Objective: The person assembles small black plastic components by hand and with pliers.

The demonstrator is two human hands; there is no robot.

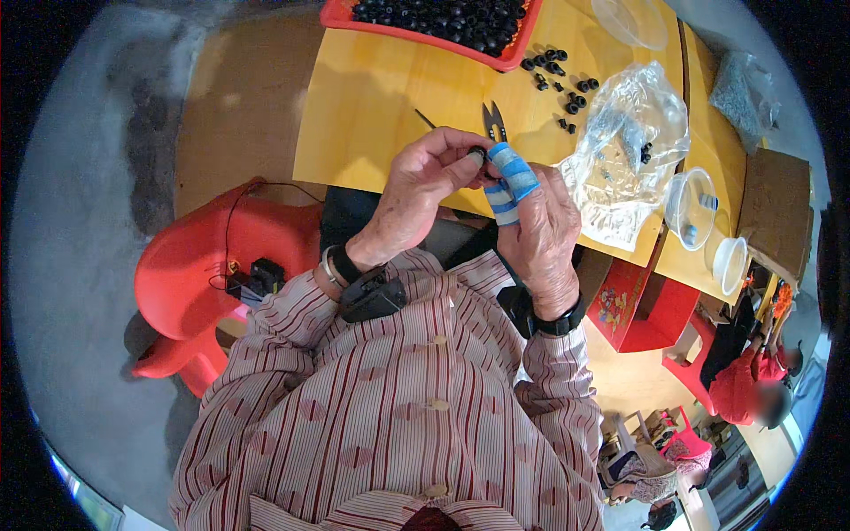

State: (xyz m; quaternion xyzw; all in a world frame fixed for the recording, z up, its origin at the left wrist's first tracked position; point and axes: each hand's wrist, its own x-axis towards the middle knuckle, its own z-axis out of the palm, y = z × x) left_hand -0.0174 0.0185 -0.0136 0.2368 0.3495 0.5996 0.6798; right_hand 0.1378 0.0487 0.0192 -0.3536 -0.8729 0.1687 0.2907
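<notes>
My left hand (416, 190) is closed, pinching a small black ring-shaped part (478, 152) between thumb and fingertips. Against it, my right hand (542, 239) is closed too, with blue-and-white striped wraps on two digits. The dark blades of a pair of snips (494, 122) stick out beyond the wrapped fingers, slightly parted. Their handles are hidden, seemingly within the right hand's grip. Both hands meet above the near edge of the yellow table (354, 133). A thin dark stick (425, 118) shows just past the left hand.
A red basket (425, 37) full of black parts stands at the far edge. Several loose black parts (574, 102) lie right of it. Farther right are a clear plastic bag (611, 186) and clear tubs (730, 265). A red chair (186, 274) stands left; other people sit at lower right.
</notes>
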